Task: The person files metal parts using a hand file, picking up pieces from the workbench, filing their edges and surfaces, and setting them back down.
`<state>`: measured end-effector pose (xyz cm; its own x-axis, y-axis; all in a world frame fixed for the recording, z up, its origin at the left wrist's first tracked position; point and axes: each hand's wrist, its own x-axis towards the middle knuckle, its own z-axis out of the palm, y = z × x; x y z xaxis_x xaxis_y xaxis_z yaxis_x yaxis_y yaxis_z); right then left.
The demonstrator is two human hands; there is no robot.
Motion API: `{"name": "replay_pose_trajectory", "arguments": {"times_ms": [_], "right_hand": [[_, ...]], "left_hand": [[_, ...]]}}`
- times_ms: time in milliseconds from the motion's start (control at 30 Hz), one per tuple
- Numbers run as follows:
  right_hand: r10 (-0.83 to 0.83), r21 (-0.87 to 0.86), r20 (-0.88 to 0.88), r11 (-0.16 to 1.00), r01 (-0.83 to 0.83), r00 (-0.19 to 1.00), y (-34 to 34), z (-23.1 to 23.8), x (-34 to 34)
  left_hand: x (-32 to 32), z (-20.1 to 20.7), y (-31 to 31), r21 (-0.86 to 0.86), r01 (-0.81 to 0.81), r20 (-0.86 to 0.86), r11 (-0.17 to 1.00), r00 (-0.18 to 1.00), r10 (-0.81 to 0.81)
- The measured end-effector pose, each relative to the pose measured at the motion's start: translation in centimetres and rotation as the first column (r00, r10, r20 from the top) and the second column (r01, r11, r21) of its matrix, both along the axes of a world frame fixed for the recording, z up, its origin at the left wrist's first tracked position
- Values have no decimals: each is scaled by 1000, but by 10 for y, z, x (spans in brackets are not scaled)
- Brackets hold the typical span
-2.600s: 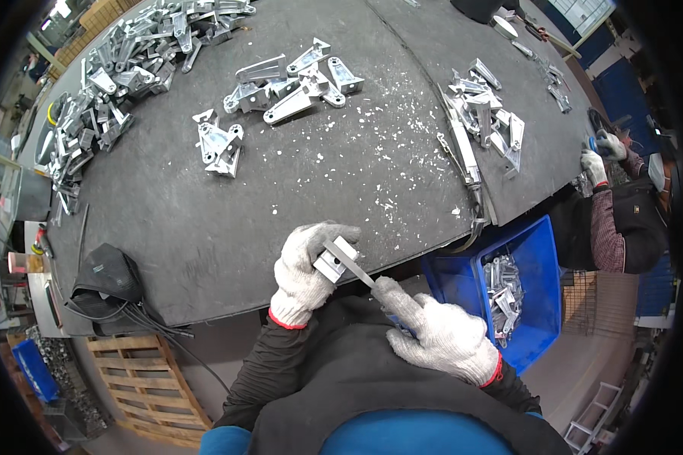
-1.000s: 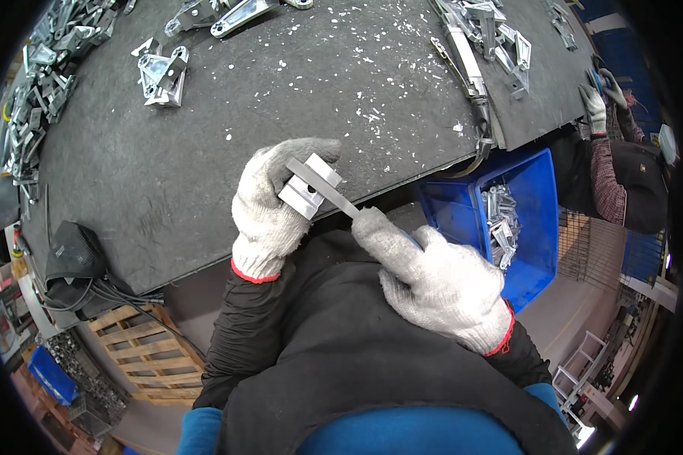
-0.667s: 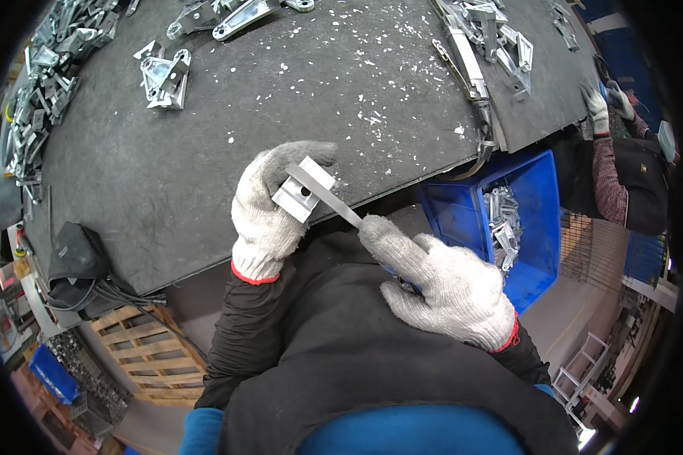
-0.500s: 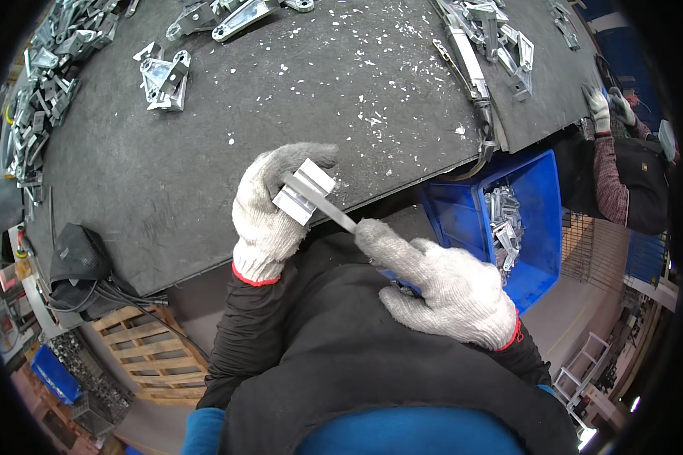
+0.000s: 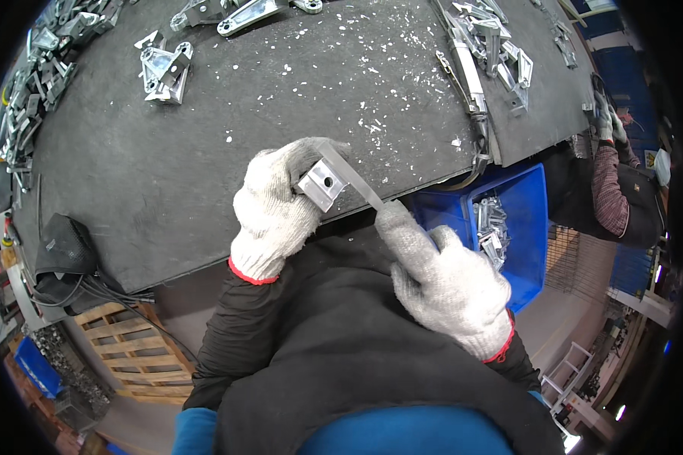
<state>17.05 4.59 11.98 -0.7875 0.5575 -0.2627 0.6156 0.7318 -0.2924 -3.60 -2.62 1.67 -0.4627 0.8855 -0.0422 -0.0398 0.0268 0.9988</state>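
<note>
My left hand (image 5: pixel 275 203), in a white knit glove with a red cuff edge, is closed around a small silver metal bracket (image 5: pixel 316 194) near the table's front edge. One face with a round hole shows; the rest is under the fingers. My right hand (image 5: pixel 454 284), gloved alike, grips a flat metal file (image 5: pixel 364 186), its index finger stretched along it. The file's blade lies against the upper right edge of the bracket, and its grip end is hidden in the palm.
The dark table (image 5: pixel 205 167) bears metal shavings, loose brackets (image 5: pixel 164 70) and a heap of castings (image 5: pixel 42 83) at left. A blue bin (image 5: pixel 535 227) with metal parts stands at right. A black-and-silver tool (image 5: pixel 470 83) lies beyond. A co-worker's gloved hands (image 5: pixel 607 121) are at far right.
The bracket has turned in my left hand, so a face with a hole now shows. The file has shifted from across its middle to its upper right edge; my right hand moved slightly right.
</note>
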Motion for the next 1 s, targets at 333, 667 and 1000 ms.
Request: {"name": "replay_pose_trajectory", "arguments": {"times_ms": [333, 667, 1000], "right_hand": [[82, 143, 145, 984, -103, 986, -2, -8, -5], [63, 137, 153, 987, -84, 986, -2, -6, -6], [66, 152, 136, 985, -87, 988, -1, -2, -11]], "left_hand": [[-1, -1, 3, -8, 17, -25, 1000, 1000, -17], [-5, 2, 1, 18, 29, 39, 999, 999, -30], [-1, -4, 3, -5, -50, -25, 999, 998, 49]]}}
